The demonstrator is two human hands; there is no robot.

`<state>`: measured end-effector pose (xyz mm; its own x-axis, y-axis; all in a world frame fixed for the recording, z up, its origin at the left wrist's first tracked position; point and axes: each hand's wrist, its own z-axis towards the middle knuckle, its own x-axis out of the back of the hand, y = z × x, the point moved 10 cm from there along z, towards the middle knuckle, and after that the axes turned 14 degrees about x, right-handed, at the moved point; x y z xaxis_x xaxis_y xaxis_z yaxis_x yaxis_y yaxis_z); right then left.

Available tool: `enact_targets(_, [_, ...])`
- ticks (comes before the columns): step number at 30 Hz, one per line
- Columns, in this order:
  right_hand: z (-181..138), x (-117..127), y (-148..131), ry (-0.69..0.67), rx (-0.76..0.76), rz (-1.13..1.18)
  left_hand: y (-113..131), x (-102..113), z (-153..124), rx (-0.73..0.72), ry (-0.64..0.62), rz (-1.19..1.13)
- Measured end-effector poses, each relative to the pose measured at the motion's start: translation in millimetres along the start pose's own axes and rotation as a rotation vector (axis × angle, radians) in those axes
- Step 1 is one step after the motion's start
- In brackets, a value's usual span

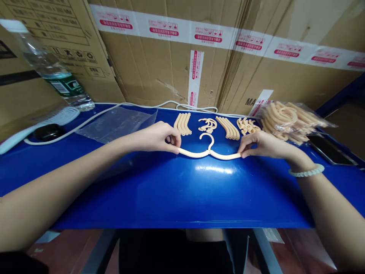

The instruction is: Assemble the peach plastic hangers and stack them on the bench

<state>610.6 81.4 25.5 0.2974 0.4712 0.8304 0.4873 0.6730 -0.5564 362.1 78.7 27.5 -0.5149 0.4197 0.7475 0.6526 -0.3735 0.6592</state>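
A beige plastic clothes hanger [196, 154] is stretched between my two hands, low over the blue table, its hook pointing away from me. My left hand [161, 139] pinches the tip of its left arm. The tip of the right arm is closed in the fingers of my right hand [261, 145]. Just beyond the hanger lie a row of loose hanger arms [182, 123], a small group of hooks [207, 125], a second row of arms [228, 128] and a pile of small curved pieces [247, 125].
The blue table [182, 194] backs onto taped cardboard boxes [159, 64]. At left are a water bottle [62, 76], a comb [67, 114], a black mouse-like object [49, 132] and a clear bag [116, 123]. A bag of beige parts [291, 118] and a phone [330, 148] lie at right; a white cable [125, 103] runs behind.
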Motion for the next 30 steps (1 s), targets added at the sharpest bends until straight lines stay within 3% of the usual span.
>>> enact_targets(5, [-0.1, -1.3, 4.1, 0.007, -0.048, -0.029, -2.5, -5.9, 2.6, -0.024, 0.053, 0.116])
enact_targets(18, [0.1, 15.7, 10.9, 0.189, -0.109, -0.215, -7.9, 6.1, 0.9, -0.074, 0.478, 0.147])
enact_targets(30, [-5.6, 15.4, 15.0, 0.112, -0.137, -0.197, -12.7, 3.8, 0.2, -0.108, 0.504, 0.119])
